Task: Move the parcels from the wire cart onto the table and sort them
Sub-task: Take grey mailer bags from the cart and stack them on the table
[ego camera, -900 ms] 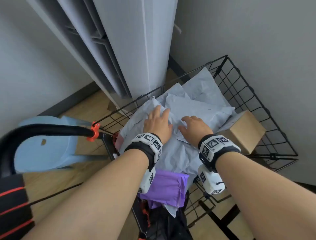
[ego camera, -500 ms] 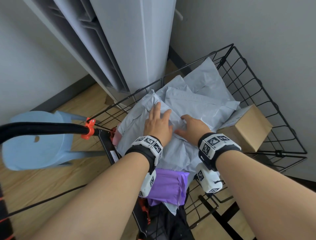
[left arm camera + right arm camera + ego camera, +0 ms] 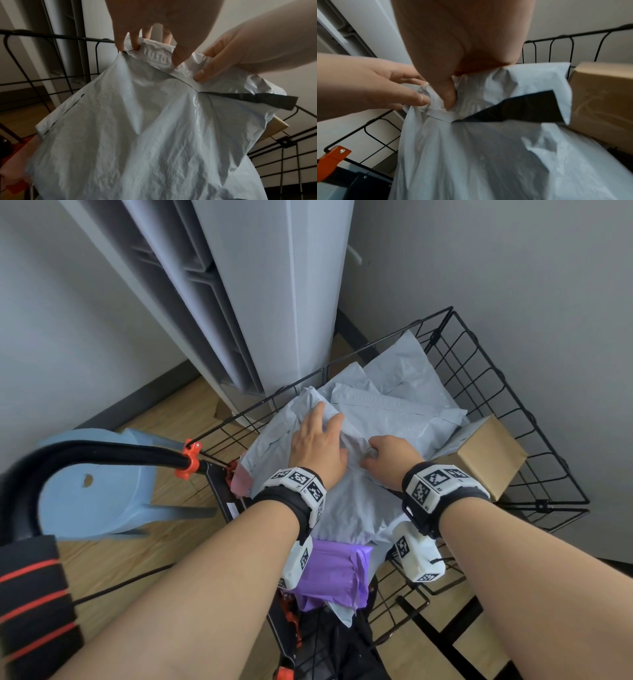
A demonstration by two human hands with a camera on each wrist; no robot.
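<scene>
Wire cart (image 3: 507, 392) holding grey mailers, brown box (image 3: 486, 453), purple parcel (image 3: 334, 573); left hand (image 3: 317, 445), right hand (image 3: 390, 453) both pinching top grey mailer (image 3: 352, 501).

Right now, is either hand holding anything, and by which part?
Both hands grip the top grey mailer bag by its bunched upper edge: left hand and right hand side by side.

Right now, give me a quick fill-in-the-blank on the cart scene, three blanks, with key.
1. Both hands grip the top edge of a ____ poly mailer in the wire cart.
2. The parcel at the near end of the cart, under the left wrist, is ____.
3. Beside the right hand sits a brown cardboard ____.

Missing words: grey; purple; box
</scene>
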